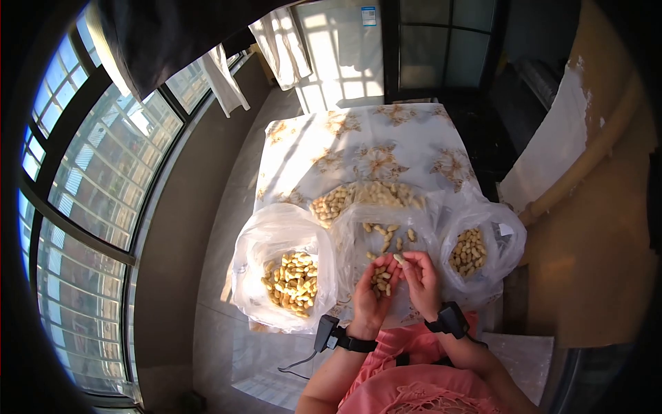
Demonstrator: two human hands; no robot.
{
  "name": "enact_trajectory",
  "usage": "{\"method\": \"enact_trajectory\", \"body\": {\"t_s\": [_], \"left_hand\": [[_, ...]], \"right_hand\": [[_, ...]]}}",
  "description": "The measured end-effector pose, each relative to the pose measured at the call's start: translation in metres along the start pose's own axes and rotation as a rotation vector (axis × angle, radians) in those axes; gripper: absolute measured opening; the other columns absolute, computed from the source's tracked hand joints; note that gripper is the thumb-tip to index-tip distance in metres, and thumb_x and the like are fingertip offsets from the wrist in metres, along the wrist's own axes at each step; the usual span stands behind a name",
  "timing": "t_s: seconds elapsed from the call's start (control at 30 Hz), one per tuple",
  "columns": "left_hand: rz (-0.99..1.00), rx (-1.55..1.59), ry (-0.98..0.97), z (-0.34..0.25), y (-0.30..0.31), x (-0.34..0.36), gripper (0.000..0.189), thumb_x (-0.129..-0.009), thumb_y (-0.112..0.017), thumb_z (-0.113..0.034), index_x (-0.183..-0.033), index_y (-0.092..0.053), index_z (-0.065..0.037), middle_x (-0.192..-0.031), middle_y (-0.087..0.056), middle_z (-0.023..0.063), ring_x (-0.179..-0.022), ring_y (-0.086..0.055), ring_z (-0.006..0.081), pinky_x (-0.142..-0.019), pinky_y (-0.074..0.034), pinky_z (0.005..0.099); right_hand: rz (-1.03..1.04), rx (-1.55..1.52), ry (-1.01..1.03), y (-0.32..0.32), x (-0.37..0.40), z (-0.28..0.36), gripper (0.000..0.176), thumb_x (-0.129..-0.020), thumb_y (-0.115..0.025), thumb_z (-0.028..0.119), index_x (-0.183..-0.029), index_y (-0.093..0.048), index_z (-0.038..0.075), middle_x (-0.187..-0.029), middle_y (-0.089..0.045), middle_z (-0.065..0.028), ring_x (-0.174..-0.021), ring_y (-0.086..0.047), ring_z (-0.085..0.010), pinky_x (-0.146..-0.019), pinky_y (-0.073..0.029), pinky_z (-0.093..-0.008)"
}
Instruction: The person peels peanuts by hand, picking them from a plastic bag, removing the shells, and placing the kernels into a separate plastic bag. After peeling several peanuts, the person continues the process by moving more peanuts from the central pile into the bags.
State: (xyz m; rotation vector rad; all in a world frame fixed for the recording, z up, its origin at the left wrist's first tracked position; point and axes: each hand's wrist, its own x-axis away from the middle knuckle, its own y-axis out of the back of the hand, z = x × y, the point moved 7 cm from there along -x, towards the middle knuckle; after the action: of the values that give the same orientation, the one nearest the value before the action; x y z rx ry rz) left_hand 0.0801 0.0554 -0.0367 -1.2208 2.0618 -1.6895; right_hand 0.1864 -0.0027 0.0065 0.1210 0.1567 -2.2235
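Head view, sorting: my left hand [372, 297] cups peanuts [380, 279]; my right hand [424, 283] pinches one pod [398, 259] at twelve o'clock. Dropping it, I judge, means reaching the three o'clock bag [514, 241].

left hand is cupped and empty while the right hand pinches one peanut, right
No. In the head view the left hand is cupped but not empty: it holds a heap of peanuts. The right hand does pinch one peanut.

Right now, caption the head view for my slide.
Left hand cups peanuts while right hand pinches a single peanut, among plastic bags on a floral tablecloth.
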Motion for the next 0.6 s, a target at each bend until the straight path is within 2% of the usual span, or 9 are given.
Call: {"method": "enact_trajectory", "body": {"t_s": [0.17, 0.4, 0.47, 0.6], "left_hand": [[0.027, -0.013, 0.002, -0.0003, -0.0001, 0.0009, 0.036, -0.107, -0.041, -0.028, -0.123, -0.059, -0.002, -0.133, -0.061, 0.0129, -0.124, -0.057, 0.0264, -0.111, -0.043, 0.0411], [0.056, -0.036, -0.004, -0.0019, -0.0057, 0.0034, 0.036, -0.107, -0.040, -0.028, -0.123, -0.059, -0.002, -0.132, -0.061, 0.0133, -0.125, -0.057, 0.0264, -0.111, -0.043, 0.0408], [0.002, -0.052, -0.013, -0.0031, -0.0070, 0.0046, 0.042, -0.108, -0.035, -0.028, -0.129, -0.055, 0.003, -0.132, -0.060, 0.0165, -0.125, -0.057, 0.0285, -0.111, -0.043, 0.0411], [0.020, -0.041, -0.020, -0.0023, -0.0035, 0.0028, 0.043, -0.108, -0.035, -0.029, -0.129, -0.055, 0.003, -0.132, -0.060, 0.0165, -0.125, -0.056, 0.0287, -0.111, -0.043, 0.0414]], "right_hand": [[0.010, -0.028, 0.003, -0.0009, 0.0001, 0.0029, 0.018, -0.102, -0.056, 0.009, -0.116, -0.055, -0.002, -0.099, -0.067, -0.0070, -0.084, -0.064, -0.0098, -0.075, -0.054, -0.0247], [0.029, -0.039, 0.006, 0.0000, 0.0000, -0.0002, 0.018, -0.103, -0.055, 0.010, -0.116, -0.055, -0.002, -0.098, -0.067, -0.0070, -0.085, -0.064, -0.0095, -0.075, -0.055, -0.0249], [0.032, -0.030, 0.005, -0.0001, -0.0001, 0.0002, 0.018, -0.103, -0.055, 0.010, -0.116, -0.055, -0.002, -0.098, -0.067, -0.0070, -0.085, -0.064, -0.0095, -0.075, -0.055, -0.0250], [0.030, -0.024, -0.001, 0.0005, 0.0001, -0.0003, 0.019, -0.103, -0.056, 0.010, -0.116, -0.055, -0.002, -0.097, -0.066, -0.0069, -0.085, -0.065, -0.0098, -0.074, -0.055, -0.0254]]}}
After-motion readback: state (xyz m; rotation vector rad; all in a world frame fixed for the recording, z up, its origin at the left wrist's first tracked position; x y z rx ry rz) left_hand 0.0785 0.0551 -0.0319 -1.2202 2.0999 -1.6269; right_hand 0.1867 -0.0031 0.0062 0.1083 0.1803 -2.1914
